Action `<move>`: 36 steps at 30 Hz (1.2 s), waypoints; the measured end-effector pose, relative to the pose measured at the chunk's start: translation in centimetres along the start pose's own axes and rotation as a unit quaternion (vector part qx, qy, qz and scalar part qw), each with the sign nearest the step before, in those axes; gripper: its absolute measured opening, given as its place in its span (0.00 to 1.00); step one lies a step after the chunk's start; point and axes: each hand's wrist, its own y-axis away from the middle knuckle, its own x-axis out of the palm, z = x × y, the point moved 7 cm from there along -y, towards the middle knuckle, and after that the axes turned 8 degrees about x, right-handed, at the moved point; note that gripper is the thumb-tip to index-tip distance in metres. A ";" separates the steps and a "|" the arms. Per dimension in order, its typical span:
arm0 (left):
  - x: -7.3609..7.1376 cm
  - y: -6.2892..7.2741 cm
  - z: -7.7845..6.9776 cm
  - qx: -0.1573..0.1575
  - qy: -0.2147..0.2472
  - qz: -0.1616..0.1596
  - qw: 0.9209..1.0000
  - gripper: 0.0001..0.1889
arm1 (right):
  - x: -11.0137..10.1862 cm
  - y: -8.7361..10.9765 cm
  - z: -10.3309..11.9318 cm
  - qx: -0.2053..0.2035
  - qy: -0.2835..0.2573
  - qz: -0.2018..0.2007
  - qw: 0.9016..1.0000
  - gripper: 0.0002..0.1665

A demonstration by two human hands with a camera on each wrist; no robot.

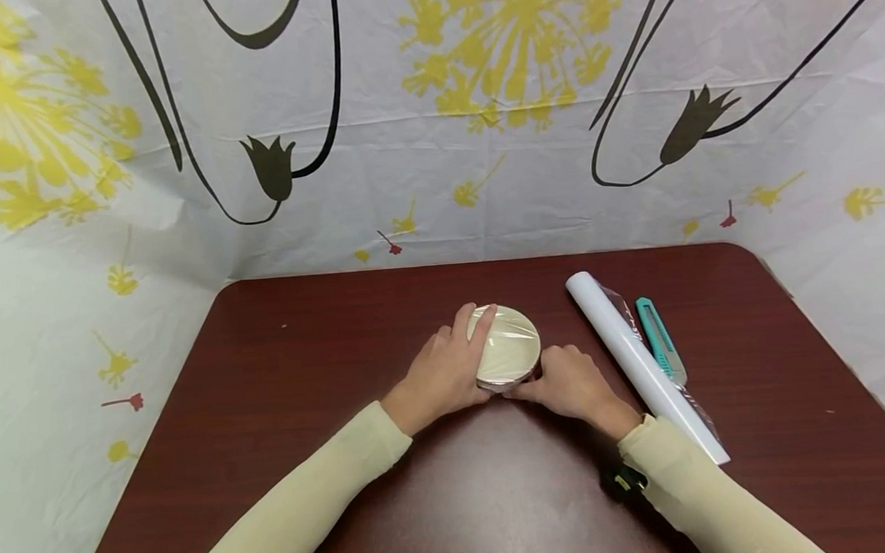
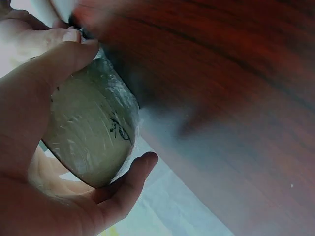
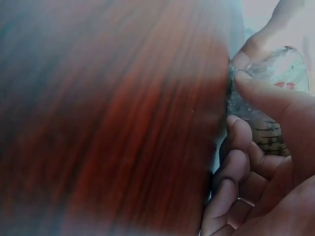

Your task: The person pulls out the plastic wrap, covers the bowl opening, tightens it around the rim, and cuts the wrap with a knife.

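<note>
A round cream bowl (image 1: pixel 508 350) with clear plastic wrap (image 3: pixel 248 105) stretched over its mouth and gathered down its side stands near the middle of the table. My left hand (image 1: pixel 447 364) grips the bowl from the left, fingers over the rim and thumb low on the near side. In the left wrist view the bowl's wall (image 2: pixel 93 123) shows small dark markings through the film. From the right, my right hand (image 1: pixel 571 382) has its fingers curled at the bowl's lower edge and pinches the bunched wrap, the two thumb tips almost meeting.
A long white roll (image 1: pixel 642 362) lies slantwise on the dark red-brown table (image 1: pixel 326 341), right of the hands. Just beyond it is a teal utility knife (image 1: pixel 659 336). A patterned white cloth (image 1: pixel 438 185) hangs behind the table and along its sides.
</note>
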 end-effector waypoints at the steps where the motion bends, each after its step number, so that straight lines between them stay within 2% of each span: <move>1: 0.0 0.0 0.0 0.001 -0.011 -0.002 1.000 0.67 | 0.0 0.0 0.0 0.000 0.001 -0.001 1.000 0.30; 4: 0.0 -0.1 0.0 -0.002 -0.024 0.002 1.000 0.68 | -0.1 0.1 0.2 -0.001 0.006 -0.003 1.000 0.30; 9: 0.1 -0.2 0.2 -0.007 -0.012 0.006 1.000 0.68 | -0.2 -0.2 0.0 -0.020 0.009 -0.007 1.000 0.27; 13: 0.1 -0.1 0.3 -0.001 -0.002 -0.005 1.000 0.66 | 0.2 -0.6 -0.8 -0.068 -0.001 -0.015 0.998 0.26; 16: 0.2 0.0 0.3 0.002 0.003 -0.011 1.000 0.65 | 0.0 -0.6 -0.7 -0.089 -0.012 -0.008 0.996 0.22; 17: 0.2 0.0 0.4 0.002 0.004 -0.012 1.000 0.65 | -0.5 -0.4 -0.3 -0.082 -0.014 0.003 0.997 0.20; 21: 0.3 0.0 0.5 0.002 0.013 -0.014 1.000 0.65 | -0.6 -0.7 -0.6 -0.074 -0.018 0.002 0.997 0.16; 24: 0.4 0.0 0.5 0.003 0.019 -0.010 1.000 0.66 | 0.6 -1.8 -2.4 -0.068 -0.007 -0.024 0.997 0.20; 29: 0.4 -0.1 0.4 0.006 0.026 -0.009 1.000 0.65 | 3.4 -4.2 -5.9 -0.062 0.047 -0.057 0.995 0.29; 32: 0.3 -0.2 0.3 0.006 0.027 -0.012 1.000 0.65 | 4.1 -4.8 -6.8 -0.065 0.063 -0.061 0.994 0.31; 36: 0.2 -0.3 0.3 0.005 0.031 -0.012 0.999 0.65 | 3.5 -4.5 -6.4 -0.060 0.052 -0.049 0.996 0.31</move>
